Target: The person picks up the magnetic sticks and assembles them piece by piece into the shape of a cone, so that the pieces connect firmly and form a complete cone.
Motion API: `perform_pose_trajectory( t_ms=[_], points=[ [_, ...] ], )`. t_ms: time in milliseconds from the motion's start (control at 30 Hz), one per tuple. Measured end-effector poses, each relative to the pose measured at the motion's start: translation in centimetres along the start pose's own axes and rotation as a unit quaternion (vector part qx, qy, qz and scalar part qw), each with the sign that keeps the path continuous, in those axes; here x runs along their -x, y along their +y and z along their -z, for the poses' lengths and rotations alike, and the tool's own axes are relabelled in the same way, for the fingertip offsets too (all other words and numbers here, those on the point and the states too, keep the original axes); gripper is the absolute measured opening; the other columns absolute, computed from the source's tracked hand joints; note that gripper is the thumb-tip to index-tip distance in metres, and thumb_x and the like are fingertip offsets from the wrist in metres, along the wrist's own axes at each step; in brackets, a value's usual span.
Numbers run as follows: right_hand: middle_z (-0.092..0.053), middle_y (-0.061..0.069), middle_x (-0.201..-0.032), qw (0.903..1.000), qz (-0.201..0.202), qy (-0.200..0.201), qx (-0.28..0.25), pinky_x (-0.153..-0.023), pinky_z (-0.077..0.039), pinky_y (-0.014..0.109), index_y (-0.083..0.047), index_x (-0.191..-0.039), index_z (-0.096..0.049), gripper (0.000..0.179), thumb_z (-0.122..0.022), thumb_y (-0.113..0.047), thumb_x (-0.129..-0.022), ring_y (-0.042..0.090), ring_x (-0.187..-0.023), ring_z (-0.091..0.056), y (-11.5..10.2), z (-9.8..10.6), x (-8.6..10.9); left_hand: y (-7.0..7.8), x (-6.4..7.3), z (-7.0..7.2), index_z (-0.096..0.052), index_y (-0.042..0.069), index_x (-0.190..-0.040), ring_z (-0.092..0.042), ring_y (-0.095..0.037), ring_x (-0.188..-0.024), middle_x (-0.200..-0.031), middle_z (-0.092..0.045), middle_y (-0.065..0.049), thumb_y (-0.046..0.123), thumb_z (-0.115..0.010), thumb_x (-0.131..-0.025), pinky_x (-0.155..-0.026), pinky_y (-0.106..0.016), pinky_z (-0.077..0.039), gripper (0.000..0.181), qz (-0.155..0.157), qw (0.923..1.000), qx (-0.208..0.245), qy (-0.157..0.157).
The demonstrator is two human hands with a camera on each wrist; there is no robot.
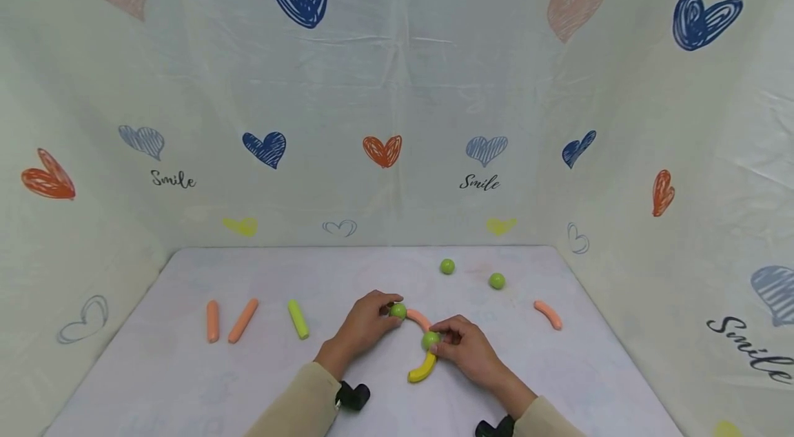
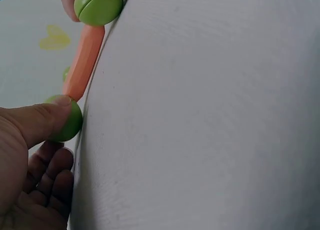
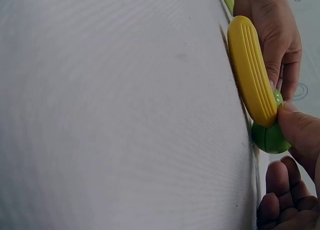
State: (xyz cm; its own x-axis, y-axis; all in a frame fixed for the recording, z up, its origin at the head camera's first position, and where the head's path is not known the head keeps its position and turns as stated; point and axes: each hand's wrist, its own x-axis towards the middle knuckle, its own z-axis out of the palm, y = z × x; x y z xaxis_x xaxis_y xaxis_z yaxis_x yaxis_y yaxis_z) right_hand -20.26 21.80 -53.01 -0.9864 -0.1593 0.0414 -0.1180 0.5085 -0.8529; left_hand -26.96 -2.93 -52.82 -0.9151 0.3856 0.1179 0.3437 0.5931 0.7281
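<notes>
With thumb and fingers my left hand (image 1: 366,318) pinches a green ball (image 1: 398,311) at the far end of a curved orange piece (image 1: 418,318). My right hand (image 1: 466,349) pinches a second green ball (image 1: 431,340), where the orange piece meets a curved yellow piece (image 1: 423,369). Balls and pieces form one bent chain low over the white table. Grooves run along the yellow piece (image 3: 251,70) in the right wrist view. In the left wrist view, the left thumb presses on its green ball (image 2: 70,122), right at the end of the orange piece (image 2: 86,63).
Two loose green balls (image 1: 447,266) lie at the back of the table (image 1: 347,265). A curved orange piece (image 1: 548,315) is at the right. To the left lie two straight orange sticks (image 1: 243,320) and a yellow-green stick (image 1: 298,319). A heart-printed curtain surrounds the table's back and sides.
</notes>
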Motion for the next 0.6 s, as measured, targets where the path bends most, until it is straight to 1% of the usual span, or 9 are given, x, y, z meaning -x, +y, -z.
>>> perform_pose_trajectory(
  t_ms=[100, 367, 433, 600],
  points=[
    [-0.062, 0.002, -0.095, 1.0000, 0.000, 0.000, 0.000, -0.071, -0.045, 0.022, -0.014, -0.114, -0.078, 0.028, -0.086, -0.021, -0.088, 0.009, -0.081, -0.053, -0.05, -0.05, 0.04, 0.02, -0.03, 0.00, -0.073, 0.014, -0.129, -0.060, -0.014, -0.100, -0.111, -0.068, 0.002, 0.016, -0.079, -0.095, -0.089, -0.037, -0.055, 0.035, -0.001, 1.0000, -0.007, -0.003],
    [-0.061, 0.003, -0.095, 1.0000, -0.001, 0.002, -0.004, -0.070, -0.045, 0.021, -0.013, -0.114, -0.078, 0.028, -0.086, -0.020, -0.089, 0.009, -0.081, -0.053, -0.09, -0.05, 0.10, -0.06, -0.18, 0.05, -0.071, 0.015, -0.121, -0.059, -0.012, -0.094, -0.102, -0.068, 0.006, 0.016, -0.080, -0.094, -0.085, -0.033, -0.053, 0.029, 0.013, 0.9999, 0.009, 0.001],
    [-0.061, 0.003, -0.096, 1.0000, -0.002, 0.001, -0.005, -0.070, -0.045, 0.021, -0.013, -0.115, -0.078, 0.028, -0.086, -0.020, -0.089, 0.009, -0.081, -0.053, -0.09, -0.04, 0.09, -0.05, -0.20, 0.06, -0.071, 0.016, -0.121, -0.059, -0.012, -0.093, -0.102, -0.068, 0.007, 0.016, -0.080, -0.094, -0.085, -0.033, -0.053, 0.029, 0.019, 0.9998, 0.011, 0.001],
    [-0.062, 0.003, -0.096, 1.0000, -0.003, 0.001, -0.005, -0.070, -0.045, 0.022, -0.013, -0.115, -0.078, 0.028, -0.086, -0.020, -0.089, 0.009, -0.081, -0.053, -0.09, -0.05, 0.08, 0.03, -0.18, 0.06, -0.071, 0.014, -0.124, -0.059, -0.013, -0.095, -0.104, -0.068, 0.005, 0.016, -0.081, -0.094, -0.086, -0.035, -0.054, 0.032, 0.020, 0.9997, 0.015, 0.001]
  ],
)
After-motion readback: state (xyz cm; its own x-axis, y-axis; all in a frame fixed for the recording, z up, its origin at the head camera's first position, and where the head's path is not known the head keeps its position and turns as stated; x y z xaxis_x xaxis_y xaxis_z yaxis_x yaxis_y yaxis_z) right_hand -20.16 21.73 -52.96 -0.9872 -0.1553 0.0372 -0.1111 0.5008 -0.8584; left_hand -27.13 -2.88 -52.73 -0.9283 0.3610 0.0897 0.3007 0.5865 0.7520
